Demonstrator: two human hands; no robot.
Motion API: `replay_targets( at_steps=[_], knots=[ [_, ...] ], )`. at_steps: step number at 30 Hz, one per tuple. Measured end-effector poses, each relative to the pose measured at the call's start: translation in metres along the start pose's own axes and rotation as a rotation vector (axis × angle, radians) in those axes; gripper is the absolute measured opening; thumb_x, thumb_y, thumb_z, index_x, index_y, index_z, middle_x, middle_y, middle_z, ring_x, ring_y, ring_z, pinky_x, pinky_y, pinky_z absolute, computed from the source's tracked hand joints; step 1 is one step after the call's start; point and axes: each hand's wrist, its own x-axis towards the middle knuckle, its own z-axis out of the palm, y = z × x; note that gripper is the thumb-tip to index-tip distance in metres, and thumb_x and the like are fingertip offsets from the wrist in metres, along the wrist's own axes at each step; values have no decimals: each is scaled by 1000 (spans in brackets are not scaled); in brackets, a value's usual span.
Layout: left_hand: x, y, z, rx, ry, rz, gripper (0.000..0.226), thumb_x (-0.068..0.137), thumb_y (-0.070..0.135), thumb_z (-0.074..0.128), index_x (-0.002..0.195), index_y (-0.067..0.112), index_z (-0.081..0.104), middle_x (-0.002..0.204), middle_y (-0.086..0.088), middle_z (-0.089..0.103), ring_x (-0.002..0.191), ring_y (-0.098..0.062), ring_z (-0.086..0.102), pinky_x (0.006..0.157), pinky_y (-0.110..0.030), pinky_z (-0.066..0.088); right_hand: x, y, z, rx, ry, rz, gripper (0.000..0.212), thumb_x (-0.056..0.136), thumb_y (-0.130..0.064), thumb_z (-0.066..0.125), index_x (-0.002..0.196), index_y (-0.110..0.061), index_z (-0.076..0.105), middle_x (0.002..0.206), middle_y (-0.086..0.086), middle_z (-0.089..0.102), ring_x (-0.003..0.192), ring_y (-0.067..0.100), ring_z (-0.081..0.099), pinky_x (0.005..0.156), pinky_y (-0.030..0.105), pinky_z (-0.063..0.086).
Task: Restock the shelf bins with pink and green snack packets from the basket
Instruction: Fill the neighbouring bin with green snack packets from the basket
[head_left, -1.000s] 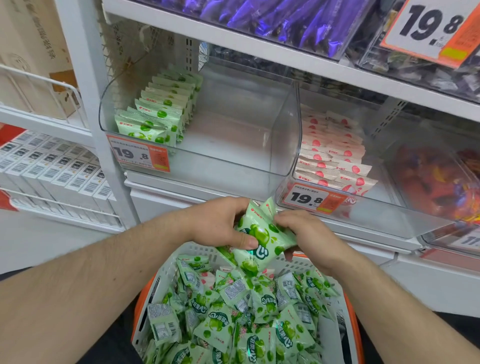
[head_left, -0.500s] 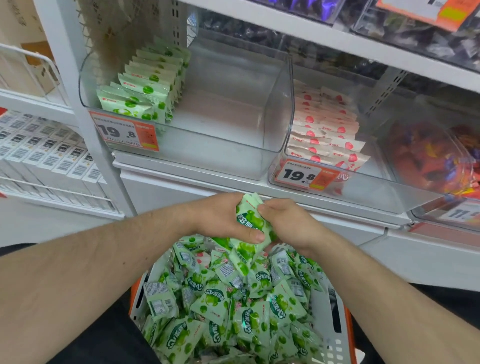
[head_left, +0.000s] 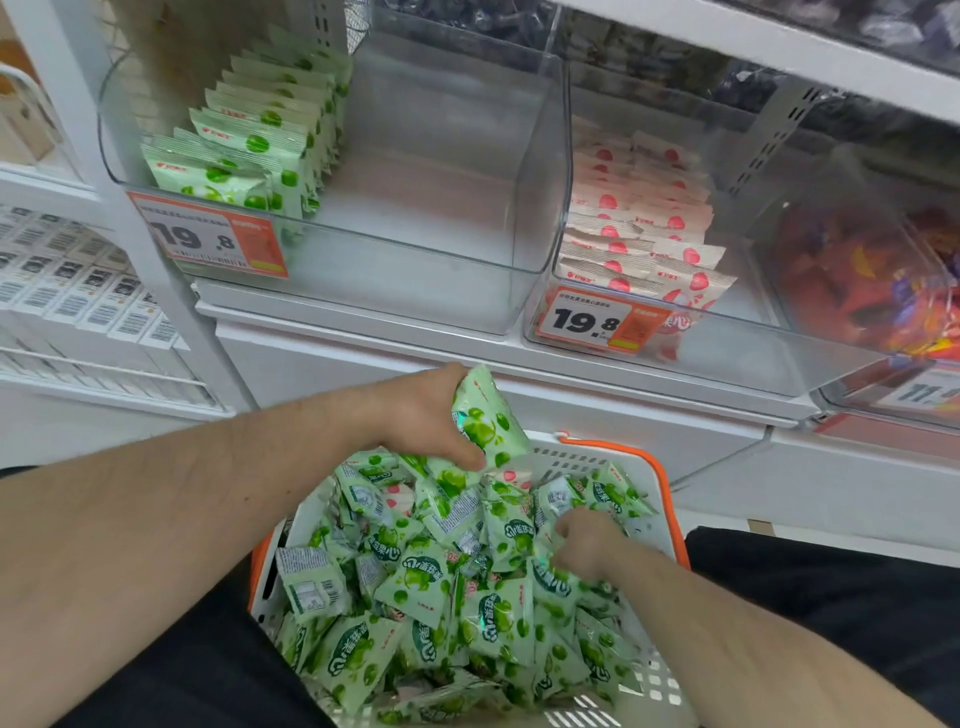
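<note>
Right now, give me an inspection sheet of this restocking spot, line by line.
Surface: white shelf carrying clear bins; the basket sits below it at the person's lap.
Job's things: green packets heaped in the basket, a few pink ones among them; green bin has one row at its left side, the rest bare; pink bin holds rows of pink packets.
Clutter: nothing seen.
Hands: left hand grips a green packet above the basket; right hand digs into the heap, grip not visible.
Cables: nothing seen.
Surroundings: orange price tags on both bins; boxed goods on the left rack; a bin of mixed sweets at right.
</note>
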Motion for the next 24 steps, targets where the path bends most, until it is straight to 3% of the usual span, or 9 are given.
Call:
replay_targets(
  at_steps=[3, 5, 6, 11, 14, 17, 19, 21, 24],
  knots=[
    [1, -5, -9, -69, 86, -56, 66, 66, 21, 86, 118, 19, 46, 101, -1, 63, 87, -15, 66, 72, -34, 60, -25, -17, -47, -38, 71, -210, 27, 91, -12, 61, 118, -16, 63, 114, 3, 61, 90, 16, 57, 73, 24, 42],
    [2, -9, -12, -112, 116, -91, 67, 66, 23, 87, 117, 19, 45, 102, -2, 62, 89, -16, 65, 74, -35, 60, -51, -29, -83, -44, 82, -401, 13, 87, -17, 68, 83, -25, 58, 83, -5, 52, 69, 10, 44, 62, 26, 34],
    [2, -12, -13, -138, 119, -103, 69, 65, 25, 88, 117, 19, 44, 104, -2, 63, 92, -17, 65, 77, -37, 60, -66, -36, -100, -5, 96, -487, 23, 85, -17, 71, 73, -21, 52, 73, -5, 45, 62, 10, 39, 58, 28, 30],
    [-1, -15, -9, -256, 73, -22, 53, 75, 22, 80, 116, 16, 47, 100, -4, 66, 93, -18, 64, 71, -35, 58, -128, -72, -140, 493, 39, -805, 21, 84, 4, 70, 85, -16, 65, 80, -8, 72, 74, 7, 65, 65, 22, 50],
    [-6, -9, -10, -337, 68, -6, 44, 92, 12, 61, 131, 23, 44, 110, -8, 63, 99, -22, 64, 76, -36, 57, -129, -89, -146, 525, 167, -810, 21, 84, 5, 70, 89, -14, 66, 88, -4, 75, 79, 13, 69, 71, 32, 56],
    [-14, 2, -14, -583, 13, -40, 26, 97, 30, 56, 123, 25, 56, 107, -10, 70, 94, -28, 67, 82, -44, 55, -124, -99, -151, 507, 342, -766, 21, 83, -1, 73, 95, -17, 67, 93, -2, 75, 87, 18, 72, 81, 45, 58],
    [-18, 8, -21, -736, -19, -95, 45, 96, 58, 45, 108, 19, 64, 103, -15, 72, 85, -27, 64, 80, -44, 53, -124, -102, -156, 522, 418, -734, 21, 84, -4, 73, 100, -17, 67, 95, -2, 74, 89, 15, 71, 85, 44, 57],
    [-22, 12, -30, -777, -79, -85, 63, 86, 76, 37, 104, 22, 64, 94, -11, 70, 72, -22, 61, 66, -31, 50, -123, -104, -158, 562, 464, -711, 22, 84, -4, 72, 101, -17, 68, 95, -2, 73, 89, 14, 70, 86, 43, 56],
    [-27, 12, -40, -664, -69, 38, 74, 62, 54, 80, 124, 25, 51, 100, -4, 68, 79, -21, 67, 62, -34, 55, -124, -110, -157, 651, 523, -707, 25, 80, -2, 74, 97, -19, 68, 93, 4, 72, 86, 17, 68, 83, 42, 56]
  ],
)
